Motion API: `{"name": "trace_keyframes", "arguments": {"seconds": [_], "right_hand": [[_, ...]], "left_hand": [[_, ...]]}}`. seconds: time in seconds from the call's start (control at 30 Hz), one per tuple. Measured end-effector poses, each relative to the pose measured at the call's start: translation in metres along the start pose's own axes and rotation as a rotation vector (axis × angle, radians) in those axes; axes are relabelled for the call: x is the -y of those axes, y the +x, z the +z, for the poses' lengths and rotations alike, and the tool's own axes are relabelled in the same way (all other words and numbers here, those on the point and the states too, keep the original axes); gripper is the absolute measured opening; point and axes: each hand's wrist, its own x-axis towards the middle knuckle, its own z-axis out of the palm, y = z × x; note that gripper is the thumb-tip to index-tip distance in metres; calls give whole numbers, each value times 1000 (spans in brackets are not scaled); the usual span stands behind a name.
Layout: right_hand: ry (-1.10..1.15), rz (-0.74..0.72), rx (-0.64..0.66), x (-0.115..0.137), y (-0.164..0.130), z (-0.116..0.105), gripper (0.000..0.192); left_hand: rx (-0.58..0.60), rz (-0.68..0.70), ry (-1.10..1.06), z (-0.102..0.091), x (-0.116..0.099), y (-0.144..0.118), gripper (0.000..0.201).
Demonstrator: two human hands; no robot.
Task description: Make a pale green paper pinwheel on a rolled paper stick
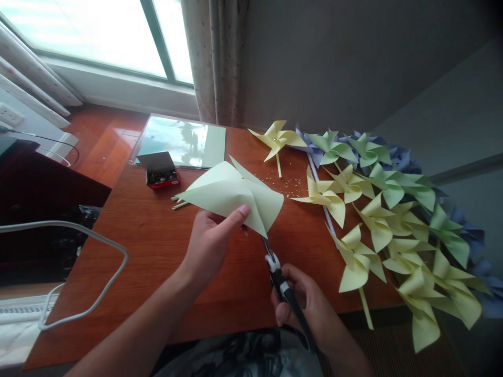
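My left hand (212, 235) is closed on a pale yellow-green paper pinwheel (228, 196), its thumb pressed flat on the paper. The pinwheel's blades are folded in toward the middle and it hangs above the table. In my right hand (302, 298) is a pair of pliers (281, 280) with dark, curved handles and white parts near the joint. Their narrow jaws point up at the pinwheel's lower edge, and the tips are hidden behind the paper. A few rolled paper sticks (181, 204) lie just left of the pinwheel.
An open red box (163, 180) of small fasteners stands at left. Behind it lie paper sheets under a clear sleeve (176, 139). Several finished pinwheels (356, 256), yellow, green and purple, crowd the right side. Paper bits (288, 184) dot the wooden table (149, 246). A white cable (106, 235) loops at left.
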Motion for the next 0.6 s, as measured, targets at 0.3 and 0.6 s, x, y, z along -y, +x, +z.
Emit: {"name": "trace_keyframes", "arguments": {"seconds": [0.3,0.6], "right_hand": [[-12,-239,-247,7,-7,-17,44],[141,-448,-513,22,24,-33,28]], "left_hand": [[0,-148,-193,2,-14,2,13],[395,-423,-231,-3,-12,-4,25]]}}
